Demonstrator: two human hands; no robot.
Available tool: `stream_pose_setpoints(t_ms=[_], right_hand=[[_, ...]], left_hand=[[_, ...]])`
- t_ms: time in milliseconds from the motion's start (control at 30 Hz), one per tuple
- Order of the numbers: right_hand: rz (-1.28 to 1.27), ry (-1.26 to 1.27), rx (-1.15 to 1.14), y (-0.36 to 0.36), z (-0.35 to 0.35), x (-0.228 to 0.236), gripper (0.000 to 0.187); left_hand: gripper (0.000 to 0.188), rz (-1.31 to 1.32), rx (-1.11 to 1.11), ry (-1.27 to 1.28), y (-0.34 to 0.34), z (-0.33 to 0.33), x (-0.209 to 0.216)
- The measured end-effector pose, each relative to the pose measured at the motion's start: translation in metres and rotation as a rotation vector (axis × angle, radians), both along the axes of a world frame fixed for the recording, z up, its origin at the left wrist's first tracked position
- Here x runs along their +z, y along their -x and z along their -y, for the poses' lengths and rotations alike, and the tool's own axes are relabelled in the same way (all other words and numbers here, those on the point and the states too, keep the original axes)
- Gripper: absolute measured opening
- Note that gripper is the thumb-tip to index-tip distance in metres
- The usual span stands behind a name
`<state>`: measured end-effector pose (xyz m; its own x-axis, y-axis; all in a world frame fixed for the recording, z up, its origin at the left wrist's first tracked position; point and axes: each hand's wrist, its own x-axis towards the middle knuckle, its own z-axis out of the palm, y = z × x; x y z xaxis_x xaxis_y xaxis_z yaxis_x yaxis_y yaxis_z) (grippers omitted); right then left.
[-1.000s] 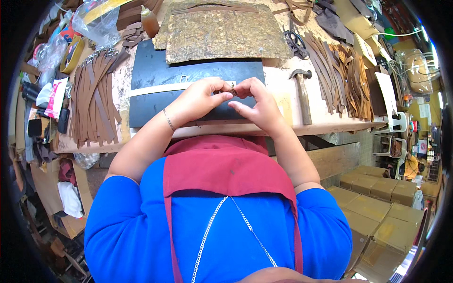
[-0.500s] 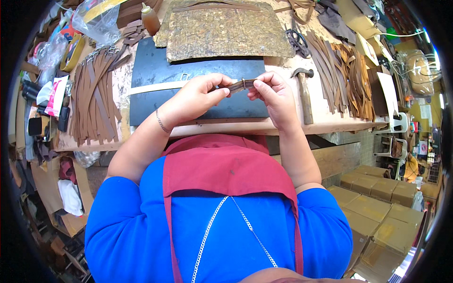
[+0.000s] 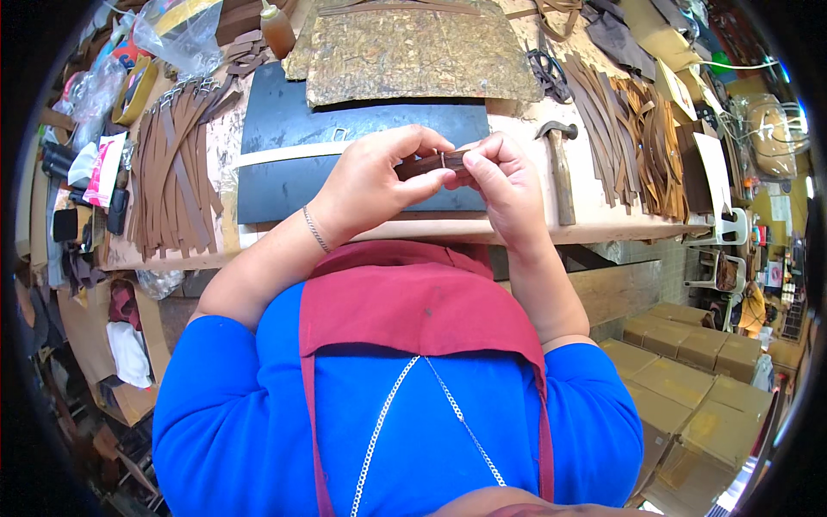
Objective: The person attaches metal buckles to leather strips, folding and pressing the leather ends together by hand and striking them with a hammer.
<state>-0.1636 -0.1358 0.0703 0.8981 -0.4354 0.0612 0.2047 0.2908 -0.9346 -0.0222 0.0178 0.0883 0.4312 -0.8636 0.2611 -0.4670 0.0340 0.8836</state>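
Observation:
Between my two hands, above the bench, is a short brown leather strap [image 3: 419, 165] with a thin metal ring or loop around it. My left hand [image 3: 379, 168] grips the strap's left part, with thumb and fingers close to the ring. Its other end is pinched by my right hand [image 3: 504, 170] between thumb and fingers. Beneath them lies a black board [image 3: 289, 191], with a cream strip [image 3: 289, 158] across it. A small metal buckle or ring [image 3: 340, 134] rests on the board. My fingers partly hide the strap.
A hammer [image 3: 560, 177] lies right of the board. Brown leather strips [image 3: 177, 172] hang over the bench edge at left, with more strips [image 3: 607, 129] at right. Behind are a worn slab [image 3: 405, 56], scissors [image 3: 544, 71] and a glue bottle [image 3: 277, 33]. Cardboard boxes [image 3: 689, 405] stand at lower right.
My left hand has slid right along the strap, and its fingers now reach the ring beside my right hand. The right hand keeps its pinch in nearly the same place.

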Motion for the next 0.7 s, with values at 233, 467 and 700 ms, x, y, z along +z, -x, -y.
stream_pose_setpoints(t_ms=[233, 467, 700], right_hand=[[0.001, -0.14, 0.015, 0.001, -0.011, 0.013, 0.01], [0.062, -0.232, 0.011, -0.001, -0.022, 0.015, 0.01], [0.068, -0.102, -0.097, 0.0, -0.021, 0.012, 0.012]], left_hand=[[0.029, 0.069, 0.004, 0.168, 0.002, -0.003, 0.001], [0.03, 0.247, 0.053, 0.277, 0.005, -0.005, 0.0], [0.034, 0.266, 0.015, 0.181, -0.002, -0.004, 0.002]])
